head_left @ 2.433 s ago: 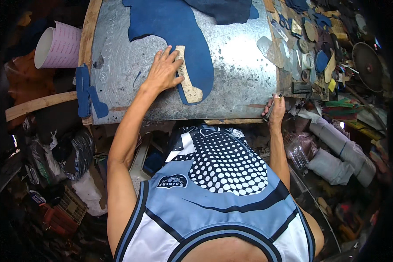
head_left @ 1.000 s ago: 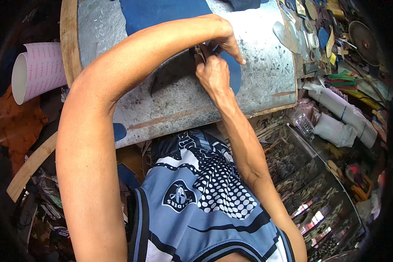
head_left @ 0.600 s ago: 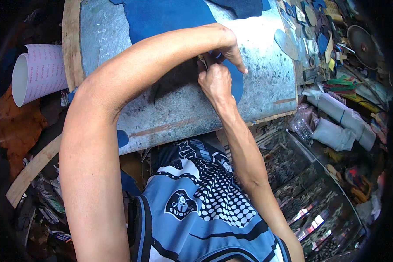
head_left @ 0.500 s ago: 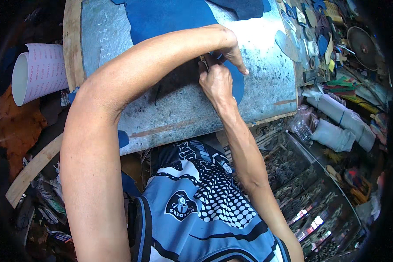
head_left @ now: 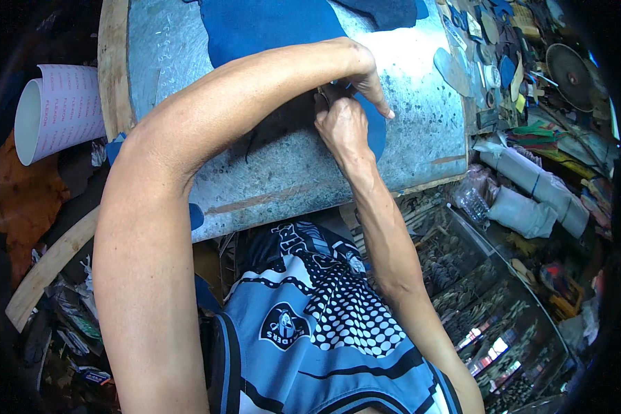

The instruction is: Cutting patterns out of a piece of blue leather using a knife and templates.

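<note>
My left arm reaches up and bends across the metal-topped worktable. My left hand (head_left: 367, 74) lies over a blue leather piece (head_left: 377, 134), one finger stretched out across it; the other fingers are mostly hidden. Just below it, my right hand (head_left: 343, 125) is closed in a fist around a slim tool, of which only a bit shows by the thumb; its kind cannot be made out. Both hands are close together at the blue piece. Beyond my left forearm spreads a large blue leather sheet (head_left: 269, 27).
The worktable (head_left: 283, 186) has a wooden strip on its left. A white printed roll (head_left: 65, 114) and brown leather (head_left: 24, 200) are at the left. Cut pieces and tools (head_left: 490, 62) crowd the right end. A glass-topped case (head_left: 483, 303) stands at the lower right, near wrapped bundles (head_left: 524, 210).
My right fist has turned slightly at the same spot, and less of the tool shows. My left hand stays almost still. The whole view has shifted a little.
</note>
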